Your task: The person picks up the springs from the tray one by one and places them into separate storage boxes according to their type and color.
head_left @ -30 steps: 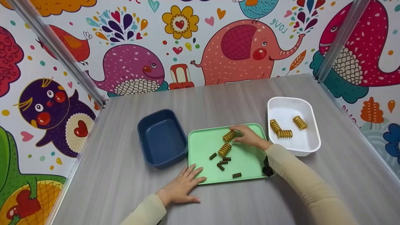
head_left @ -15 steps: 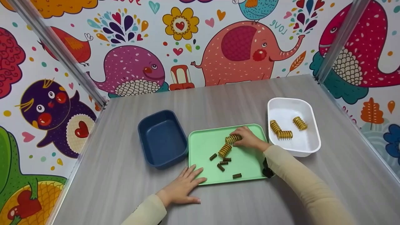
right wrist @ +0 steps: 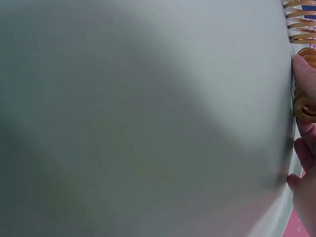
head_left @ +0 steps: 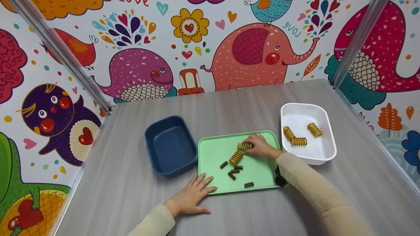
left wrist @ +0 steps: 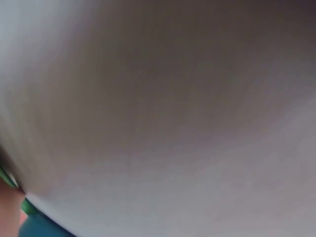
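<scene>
On the green tray (head_left: 210,147) my right hand (head_left: 261,146) pinches one large gold spring (head_left: 244,146) at its right end. A second gold spring (head_left: 236,157) lies just below it, tilted, their ends close together. Several small dark springs (head_left: 235,170) are scattered nearer the tray's front. My left hand (head_left: 192,195) lies flat with spread fingers, its fingertips on the tray's front left corner. In the right wrist view, the thumb and fingers hold the gold spring (right wrist: 304,106) at the right edge. The left wrist view shows mostly blurred tabletop.
Left of the tray stands a dark blue bin (head_left: 170,147) with nothing seen inside. A white bin (head_left: 315,113) at the right holds several gold springs (head_left: 299,141). A patterned wall (head_left: 197,49) closes off the back of the grey table (head_left: 229,108).
My right hand has closed on the upper gold spring, which has turned more level and shifted slightly right. The left hand has stayed in place.
</scene>
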`<state>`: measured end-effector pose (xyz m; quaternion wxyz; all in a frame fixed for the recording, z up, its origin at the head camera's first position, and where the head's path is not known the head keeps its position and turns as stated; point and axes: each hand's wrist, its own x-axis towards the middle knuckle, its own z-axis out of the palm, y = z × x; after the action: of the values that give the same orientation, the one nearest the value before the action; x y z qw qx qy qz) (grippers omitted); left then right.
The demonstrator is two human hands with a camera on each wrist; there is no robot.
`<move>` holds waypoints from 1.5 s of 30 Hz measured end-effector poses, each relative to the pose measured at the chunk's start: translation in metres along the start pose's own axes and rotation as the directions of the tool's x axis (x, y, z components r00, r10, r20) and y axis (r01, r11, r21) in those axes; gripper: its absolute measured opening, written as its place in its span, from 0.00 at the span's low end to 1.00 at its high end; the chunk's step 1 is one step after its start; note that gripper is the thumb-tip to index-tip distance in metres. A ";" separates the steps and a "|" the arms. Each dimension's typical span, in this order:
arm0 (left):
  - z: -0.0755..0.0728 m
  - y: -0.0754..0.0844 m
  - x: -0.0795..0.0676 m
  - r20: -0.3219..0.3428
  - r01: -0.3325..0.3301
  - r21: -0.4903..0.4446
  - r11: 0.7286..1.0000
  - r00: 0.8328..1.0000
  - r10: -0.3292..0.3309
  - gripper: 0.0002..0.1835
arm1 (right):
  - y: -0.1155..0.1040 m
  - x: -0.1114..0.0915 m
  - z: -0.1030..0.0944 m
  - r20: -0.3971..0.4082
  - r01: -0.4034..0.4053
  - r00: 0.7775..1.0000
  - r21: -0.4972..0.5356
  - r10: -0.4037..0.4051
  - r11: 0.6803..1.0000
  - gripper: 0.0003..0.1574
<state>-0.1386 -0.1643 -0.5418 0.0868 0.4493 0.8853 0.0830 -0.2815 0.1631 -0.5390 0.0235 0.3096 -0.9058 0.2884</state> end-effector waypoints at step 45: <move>0.001 0.000 -0.001 -0.021 -0.012 -0.007 1.000 1.000 0.012 0.39 | -0.001 0.001 -0.099 -0.271 -0.033 0.957 0.257 0.105 0.966 0.21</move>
<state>-0.1380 -0.1655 -0.5426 0.0783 0.4533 0.8832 0.0913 -0.2951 0.2150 -0.4560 0.1031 0.2337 -0.8600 0.4418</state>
